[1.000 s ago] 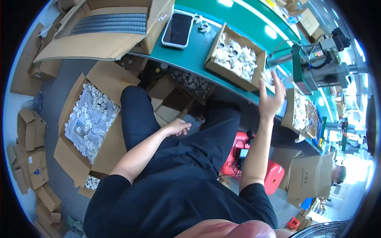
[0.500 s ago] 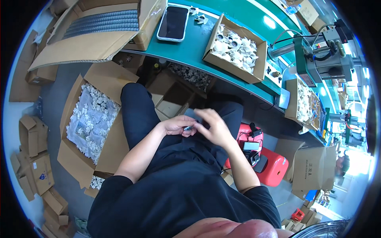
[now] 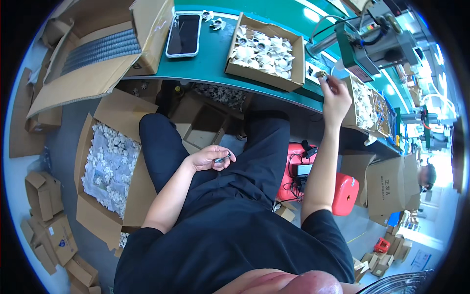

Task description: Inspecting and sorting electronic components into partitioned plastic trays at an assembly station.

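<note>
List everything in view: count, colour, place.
Bench: 1, green, top.
Phone: 1, black, on bench.
Loose parts: 2, white, by phone.
Parts boxes: 2+, brown, along bench.
Big carton: 1, brown, upper left.
Rods: several, grey, inside it.
Floor carton: 1, brown, left of legs.
Heaped parts: many, white, in boxes, floor carton.
Machine: 1, grey, upper right.
Case: 1, red, right of legs.
Other cartons: several, brown, both edges.
Left hand: 1, bare, over lap, holding small item.
Right hand: 1, bare, by machine.
Legs: 2, dark, centre.
</note>
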The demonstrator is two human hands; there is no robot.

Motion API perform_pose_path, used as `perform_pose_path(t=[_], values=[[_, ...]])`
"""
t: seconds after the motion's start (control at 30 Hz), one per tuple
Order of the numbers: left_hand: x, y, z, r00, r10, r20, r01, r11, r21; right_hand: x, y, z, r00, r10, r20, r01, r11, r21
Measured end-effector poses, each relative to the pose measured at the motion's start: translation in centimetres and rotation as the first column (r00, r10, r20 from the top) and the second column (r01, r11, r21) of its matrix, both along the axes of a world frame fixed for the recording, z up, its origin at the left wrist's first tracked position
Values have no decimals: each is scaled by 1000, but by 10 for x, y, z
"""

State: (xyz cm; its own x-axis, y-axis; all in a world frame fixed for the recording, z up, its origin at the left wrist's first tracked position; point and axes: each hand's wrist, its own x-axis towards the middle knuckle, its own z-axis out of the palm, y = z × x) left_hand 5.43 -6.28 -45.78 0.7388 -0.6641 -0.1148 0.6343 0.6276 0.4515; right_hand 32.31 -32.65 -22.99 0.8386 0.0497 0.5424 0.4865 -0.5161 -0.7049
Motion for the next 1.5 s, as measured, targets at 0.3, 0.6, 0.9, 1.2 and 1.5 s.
perform_pose_path(t=[0.3,0.6,0.9,1.2,1.5], values=[[-3,-2,-9,998,20,-62,-11,990,139,49,-16,-1,999,-5,-34,-3,974,-225],[3,-4,-9,993,11,-119,14,978,208,109,-145,19,951,-167,259,289,777,-560],[13,-13,-11,991,22,-131,8,974,225,166,-201,16,991,-129,42,117,650,-751],[6,-8,-9,993,32,-109,-3,967,255,173,-211,21,980,-189,-58,81,652,-754],[6,-7,-11,993,71,-97,-42,961,273,98,-109,7,892,-269,363,396,853,-341]])
